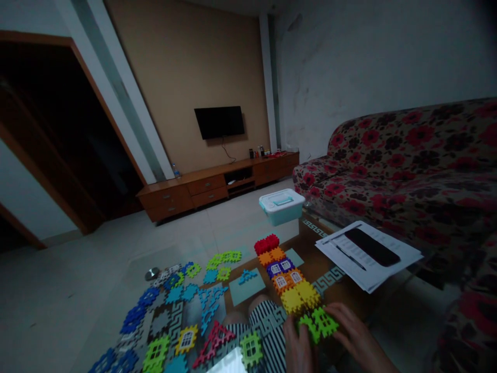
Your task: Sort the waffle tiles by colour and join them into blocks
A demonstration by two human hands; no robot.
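A row of joined toy block cubes (289, 282) lies on a glass table, running from a red one at the far end through orange, blue, orange and yellow to a green cube (320, 324) nearest me. My left hand (297, 347) rests against the green cube's left side, fingers curled on it. Its right side is held by my right hand (355, 336), fingers wrapped around it. Loose flat interlocking pieces (174, 316) in blue, green, yellow, teal and red lie spread to the left.
Papers with a pen and a dark phone (370, 247) lie on the table at right. A teal lidded box (281, 205) stands at the far end. A floral sofa (411, 166) is at right; a wooden TV cabinet (217, 186) and wall television are beyond.
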